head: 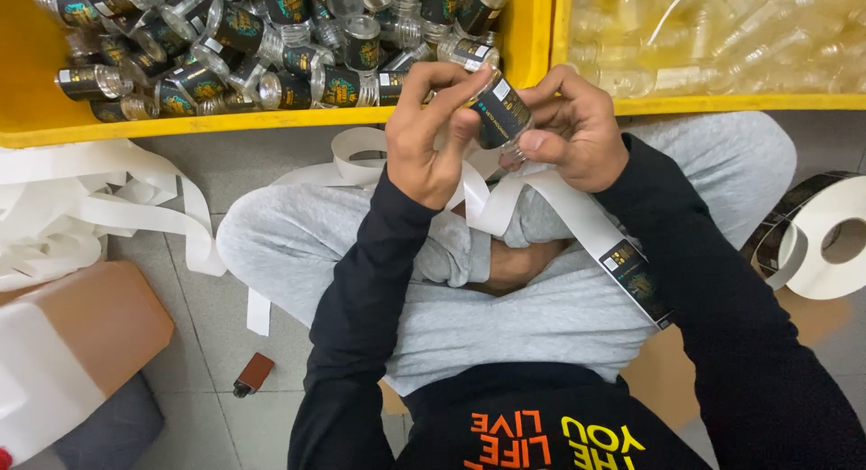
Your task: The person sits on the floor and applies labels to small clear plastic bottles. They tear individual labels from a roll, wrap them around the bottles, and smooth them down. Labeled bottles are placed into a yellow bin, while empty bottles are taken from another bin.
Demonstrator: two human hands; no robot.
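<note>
Both my hands hold one small clear bottle (501, 116) with a dark label around it, above my crossed legs in grey trousers. My left hand (431, 132) pinches its upper side with thumb and fingers. My right hand (573, 127) grips its lower end near the threaded neck. A white backing strip (577, 219) runs from under my hands down to the right, with a dark label (639, 281) still on it, toward a label roll (825, 240) on the floor at the right.
A yellow crate (271, 118) ahead holds several labelled bottles (271, 46). A second yellow crate (713, 102) at the right holds unlabelled clear bottles (722, 37). Used white backing tape (99, 208) piles at the left. A cardboard box (81, 335) and a small brown lighter (253, 374) lie on the grey floor.
</note>
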